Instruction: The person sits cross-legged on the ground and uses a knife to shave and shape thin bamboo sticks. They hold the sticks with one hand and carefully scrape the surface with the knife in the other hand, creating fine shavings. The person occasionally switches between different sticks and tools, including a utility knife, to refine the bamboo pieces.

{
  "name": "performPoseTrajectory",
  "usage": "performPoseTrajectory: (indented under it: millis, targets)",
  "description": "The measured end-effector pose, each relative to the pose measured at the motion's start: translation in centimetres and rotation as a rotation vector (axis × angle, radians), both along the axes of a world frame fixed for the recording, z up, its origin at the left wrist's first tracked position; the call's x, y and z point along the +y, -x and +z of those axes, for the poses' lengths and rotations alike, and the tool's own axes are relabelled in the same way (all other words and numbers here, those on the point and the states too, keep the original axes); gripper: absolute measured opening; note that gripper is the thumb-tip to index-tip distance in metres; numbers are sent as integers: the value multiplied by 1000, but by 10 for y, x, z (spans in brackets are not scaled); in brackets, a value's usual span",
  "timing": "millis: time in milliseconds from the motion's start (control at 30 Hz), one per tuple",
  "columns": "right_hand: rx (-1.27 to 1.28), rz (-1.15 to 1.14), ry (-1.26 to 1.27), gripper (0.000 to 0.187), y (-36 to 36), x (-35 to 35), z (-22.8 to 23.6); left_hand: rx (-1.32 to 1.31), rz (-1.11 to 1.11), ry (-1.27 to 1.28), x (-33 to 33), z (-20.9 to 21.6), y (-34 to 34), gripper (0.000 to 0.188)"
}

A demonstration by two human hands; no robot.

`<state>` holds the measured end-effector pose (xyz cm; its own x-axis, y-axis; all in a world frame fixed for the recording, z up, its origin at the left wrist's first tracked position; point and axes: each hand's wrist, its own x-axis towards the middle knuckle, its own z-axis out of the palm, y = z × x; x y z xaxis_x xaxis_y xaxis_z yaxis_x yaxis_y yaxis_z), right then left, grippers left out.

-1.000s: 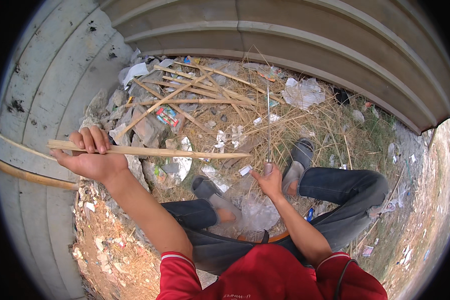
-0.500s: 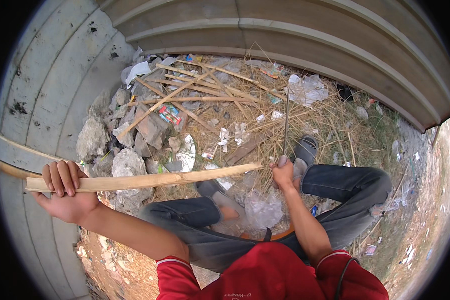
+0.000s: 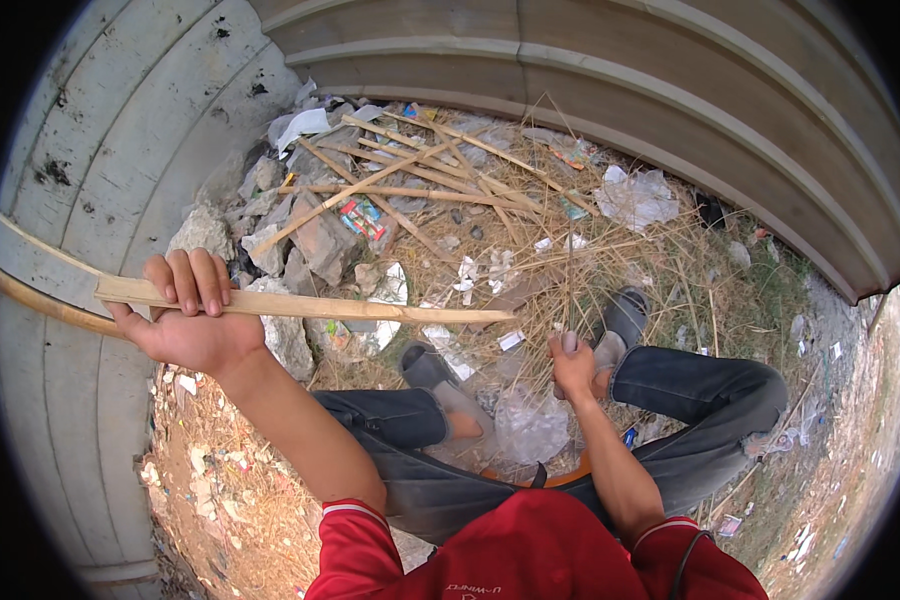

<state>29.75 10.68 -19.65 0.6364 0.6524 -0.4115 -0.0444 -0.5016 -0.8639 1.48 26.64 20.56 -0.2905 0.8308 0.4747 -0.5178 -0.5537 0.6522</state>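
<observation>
My left hand (image 3: 195, 305) is closed around the thick end of a pale split bamboo strip (image 3: 350, 308), raised at the left. The strip lies nearly level across the view and tapers to a thin end just left of my right hand. My right hand (image 3: 572, 368) is closed in a fist between my knees. From it a long, thin knife (image 3: 570, 275) points away from me, apparently edge-on. Its handle is mostly covered by my fingers. The strip's tip and the knife look apart, though their depth is hard to judge.
Several cut bamboo strips (image 3: 400, 190) lie crossed over rocks (image 3: 315, 240) ahead. A corrugated metal wall (image 3: 620, 60) and a pale panel wall (image 3: 100, 150) enclose the spot. A bamboo pole (image 3: 55, 300) is at the left. Plastic litter (image 3: 530, 425) and dry straw surround my feet.
My left hand has moved right and up with the bamboo strip, and the strip's thin end now sits slightly higher. My right hand still grips the knife, which appears more foreshortened.
</observation>
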Motion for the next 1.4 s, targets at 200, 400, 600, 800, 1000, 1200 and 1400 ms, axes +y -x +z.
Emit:
performPoseTrajectory:
  millis: [200, 400, 600, 800, 1000, 1200, 1400]
  targets:
    - [271, 133, -53, 45, 30, -2, 53, 44, 132, 58, 25, -46, -58, 62]
    - [366, 324, -93, 50, 41, -15, 99, 180, 162, 32, 35, -104, -112, 60]
    - [294, 403, -186, 48, 27, -19, 185, 260, 200, -2, 50, -162, -149, 58]
    - [407, 362, -629, 51, 2, -30, 275, 353, 251, -59, 58, -158, -165, 58]
    - [445, 377, -681, 56, -5, -29, 291, 357, 191, -191, 53, -132, -173, 57]
    - [485, 317, -669, 61, 1, -25, 297, 284, 250, -111, 66, -136, -175, 61]
    - [474, 289, -568, 54, 40, -49, 219, 257, 266, -125, 78, -135, -188, 60]
